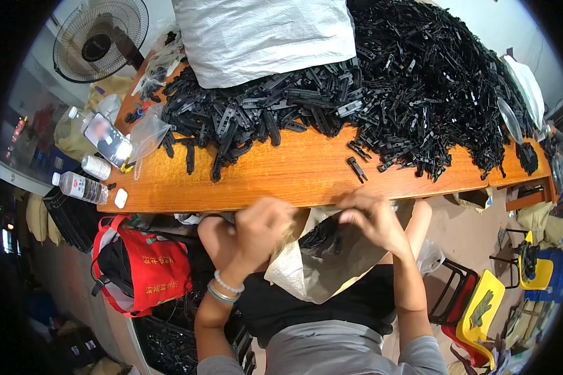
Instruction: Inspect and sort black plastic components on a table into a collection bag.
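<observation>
An open woven sack (356,265), pale outside with a brownish inside, lies across my lap below the table edge. Several black plastic parts (322,236) sit in its mouth. My left hand (263,228) hovers at the sack's left side, fingers curled and smeared by motion; whether anything is in them cannot be made out. Over the sack's right side, my right hand (376,225) has its thumb and fingers apart, and nothing shows between them. Just beyond it on the wooden table (281,181) lies a loose black clip-like part (356,169).
A large heap of black plastic parts (419,81) covers the table's far side, with a white woven sack (266,37) on it. At left stand a phone (108,139), a water bottle (80,187) and a fan (97,45). A red bag (153,265) and yellow chair (481,306) flank me.
</observation>
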A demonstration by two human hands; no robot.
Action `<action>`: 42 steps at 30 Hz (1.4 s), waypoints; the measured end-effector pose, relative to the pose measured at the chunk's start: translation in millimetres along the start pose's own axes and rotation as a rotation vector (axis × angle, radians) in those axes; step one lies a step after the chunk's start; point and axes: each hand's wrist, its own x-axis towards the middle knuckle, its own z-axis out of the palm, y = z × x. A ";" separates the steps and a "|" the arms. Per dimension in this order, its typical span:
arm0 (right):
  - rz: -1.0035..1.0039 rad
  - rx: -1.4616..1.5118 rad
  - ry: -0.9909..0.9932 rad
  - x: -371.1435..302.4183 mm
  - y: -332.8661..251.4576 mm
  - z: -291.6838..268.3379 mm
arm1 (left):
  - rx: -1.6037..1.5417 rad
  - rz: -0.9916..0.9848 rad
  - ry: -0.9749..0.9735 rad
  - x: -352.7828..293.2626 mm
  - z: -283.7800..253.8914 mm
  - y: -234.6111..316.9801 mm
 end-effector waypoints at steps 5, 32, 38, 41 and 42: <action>0.085 -0.630 0.460 30.2 23.3 -1.5 | 0.532 -0.220 0.334 20.5 -27.3 -70.0; -0.046 0.359 -0.015 60.7 -4.8 79.0 | -0.800 -0.849 -0.067 -0.2 -20.7 -46.4; -0.083 0.412 0.092 51.2 -6.6 84.4 | -0.728 -0.705 -0.252 1.8 -21.3 -22.1; -0.034 0.446 0.121 41.7 -8.0 84.1 | -0.390 -0.473 -0.185 -7.5 -13.0 -13.6; -0.008 0.490 0.122 38.7 -9.2 82.6 | -0.392 -0.473 -0.187 -7.2 -12.5 -10.0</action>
